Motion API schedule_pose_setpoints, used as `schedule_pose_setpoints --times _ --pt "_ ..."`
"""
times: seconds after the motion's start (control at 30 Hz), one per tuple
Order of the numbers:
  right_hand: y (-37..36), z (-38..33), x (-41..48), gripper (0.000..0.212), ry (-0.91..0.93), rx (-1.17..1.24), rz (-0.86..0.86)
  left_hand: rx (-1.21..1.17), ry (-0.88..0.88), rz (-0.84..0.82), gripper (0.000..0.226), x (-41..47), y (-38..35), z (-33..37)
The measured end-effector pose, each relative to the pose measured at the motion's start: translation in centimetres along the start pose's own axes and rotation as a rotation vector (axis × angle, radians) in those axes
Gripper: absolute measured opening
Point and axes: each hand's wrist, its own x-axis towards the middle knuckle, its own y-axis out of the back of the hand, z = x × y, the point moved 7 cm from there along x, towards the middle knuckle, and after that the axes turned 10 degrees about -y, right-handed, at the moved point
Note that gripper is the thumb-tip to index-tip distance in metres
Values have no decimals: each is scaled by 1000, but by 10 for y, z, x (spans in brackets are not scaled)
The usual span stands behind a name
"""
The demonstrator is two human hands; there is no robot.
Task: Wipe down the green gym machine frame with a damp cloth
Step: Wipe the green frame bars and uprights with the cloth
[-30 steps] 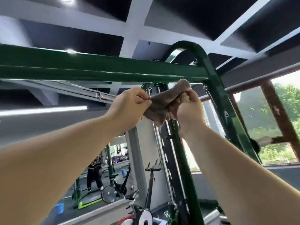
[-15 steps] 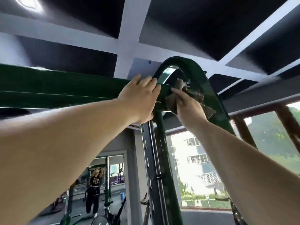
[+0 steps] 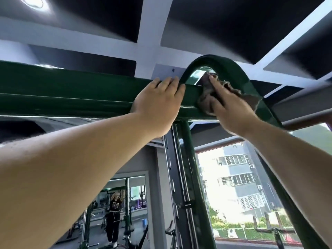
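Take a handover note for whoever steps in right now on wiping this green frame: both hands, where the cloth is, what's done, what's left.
Left hand: laid flat on the green crossbeam, fingers reaching its top edge, holding nothing.
Right hand: presses the brown cloth onto the frame where the crossbeam meets the curved arch.
Done: only this joint is under the cloth; no wet marks show what else is wiped.
Left: probably the crossbeam leftward, the arch, and the upright below.
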Motion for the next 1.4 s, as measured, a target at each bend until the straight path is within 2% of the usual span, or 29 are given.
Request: schedule_pose_setpoints --times 0.07,0.13,0.2,0.27,0.33,0.5,0.57,0.7,0.8,0.9,0.97,1.03,1.1,1.2,1.33,1.4 --pt "14 16 30 44 -167 25 25 23 4 1 83 -2 -3 0" --pt "15 13 49 42 -246 -57 16 23 5 36 85 -4 -4 -2" --pt "1 -7 54 44 -170 -77 -20 7 6 110 88 -6 0 -3" --pt "-10 -33 40 42 4 17 -48 11 13 149 87 -6 4 -2" --pt "-5 -32 27 43 52 113 -34 21 15 148 87 -5 5 -1" --pt "23 24 38 42 -208 -78 -8 -3 19 159 90 -8 3 1" --pt "13 0 46 41 -215 -108 -66 1 31 184 90 -10 3 1" --pt "-5 -41 63 34 -32 -105 -92 -46 53 277 85 -10 6 1" --pt "8 1 72 40 -130 -95 -38 -82 47 286 82 -12 6 1" --pt "17 18 65 37 -187 -67 55 -81 36 271 80 -12 4 0" --pt "8 9 48 39 -110 -66 127 -78 43 252 79 -10 3 -1" --pt "-13 -1 10 48 64 -31 215 -76 54 250 79 -11 4 0" --pt "-34 6 -31 58 191 -10 213 -82 69 252 79 -11 4 0" --pt "-40 42 -49 74 190 -175 71 -81 66 230 80 -10 3 1" --pt "-14 32 -26 83 191 -171 137 -55 66 237 78 -8 1 1" --pt "-21 13 -27 86 275 -174 111 -64 67 240 76 -8 1 1"
